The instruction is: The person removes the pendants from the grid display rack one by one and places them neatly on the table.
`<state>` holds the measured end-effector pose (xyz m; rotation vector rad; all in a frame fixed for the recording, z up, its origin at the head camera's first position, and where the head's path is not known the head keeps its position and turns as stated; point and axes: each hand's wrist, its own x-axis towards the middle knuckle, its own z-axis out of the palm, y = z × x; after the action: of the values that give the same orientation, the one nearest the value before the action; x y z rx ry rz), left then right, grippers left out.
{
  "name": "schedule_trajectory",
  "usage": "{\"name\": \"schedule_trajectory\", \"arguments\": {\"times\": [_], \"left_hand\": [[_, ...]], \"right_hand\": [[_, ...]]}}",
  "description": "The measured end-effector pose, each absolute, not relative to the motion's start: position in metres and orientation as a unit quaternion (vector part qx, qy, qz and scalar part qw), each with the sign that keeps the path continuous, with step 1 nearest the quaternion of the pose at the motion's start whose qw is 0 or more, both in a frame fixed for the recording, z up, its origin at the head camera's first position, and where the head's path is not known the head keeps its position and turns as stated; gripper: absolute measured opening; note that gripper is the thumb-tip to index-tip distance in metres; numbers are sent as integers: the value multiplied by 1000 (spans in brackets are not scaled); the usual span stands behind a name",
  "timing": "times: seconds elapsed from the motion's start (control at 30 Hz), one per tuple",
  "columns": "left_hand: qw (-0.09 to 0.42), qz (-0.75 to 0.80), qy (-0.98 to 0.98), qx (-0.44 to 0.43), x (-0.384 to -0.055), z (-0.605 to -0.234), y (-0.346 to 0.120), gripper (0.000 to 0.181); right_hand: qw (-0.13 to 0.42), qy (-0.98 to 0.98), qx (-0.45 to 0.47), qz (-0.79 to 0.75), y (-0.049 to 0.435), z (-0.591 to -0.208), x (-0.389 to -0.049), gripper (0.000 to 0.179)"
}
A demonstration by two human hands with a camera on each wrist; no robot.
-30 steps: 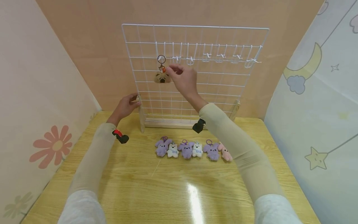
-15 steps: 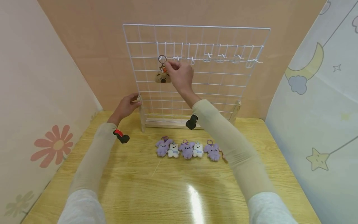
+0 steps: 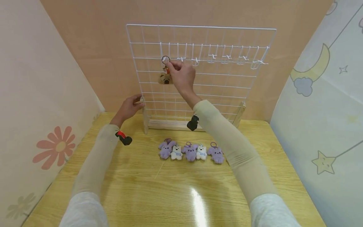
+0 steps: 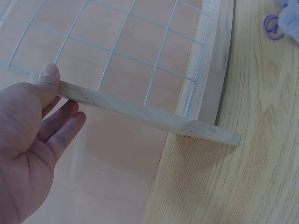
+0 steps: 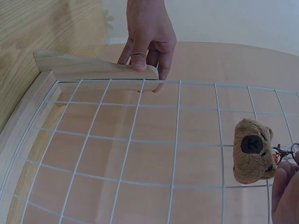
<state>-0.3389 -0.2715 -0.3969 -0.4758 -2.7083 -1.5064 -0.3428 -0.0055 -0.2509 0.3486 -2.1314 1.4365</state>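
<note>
My right hand (image 3: 183, 76) pinches a brown plush keychain (image 3: 164, 78) near its clasp, in front of the wire grid rack (image 3: 201, 27). Its dark ring (image 3: 165, 60) is at the leftmost white hook; I cannot tell whether it is fully over the prong. In the right wrist view the plush bear head (image 5: 251, 154) hangs before the grid, and only part of the right hand (image 5: 286, 191) shows. My left hand (image 3: 129, 108) grips the rack's left wooden upright (image 4: 131, 109), thumb on one face and fingers behind.
Several white hooks (image 3: 211, 56) line the grid to the right. On the wooden table (image 3: 158, 195) below lie purple plush keychains (image 3: 189, 153) and white bear keychains (image 3: 201, 152) in a row. My right forearm covers the row's right end. Patterned walls stand at both sides.
My right hand has shifted slightly left and up along the keychain, toward its ring. The right forearm moved left and now hides the pink plush. The left hand keeps its hold.
</note>
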Motion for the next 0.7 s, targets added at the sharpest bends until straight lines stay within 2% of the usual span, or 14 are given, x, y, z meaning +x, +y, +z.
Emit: {"name": "schedule_trajectory", "arguments": {"times": [0.7], "left_hand": [[2,-480,-865,-149,-336,-395,-271,62]], "right_hand": [[282,-774,122,554,-7,-250,-341,21]]}}
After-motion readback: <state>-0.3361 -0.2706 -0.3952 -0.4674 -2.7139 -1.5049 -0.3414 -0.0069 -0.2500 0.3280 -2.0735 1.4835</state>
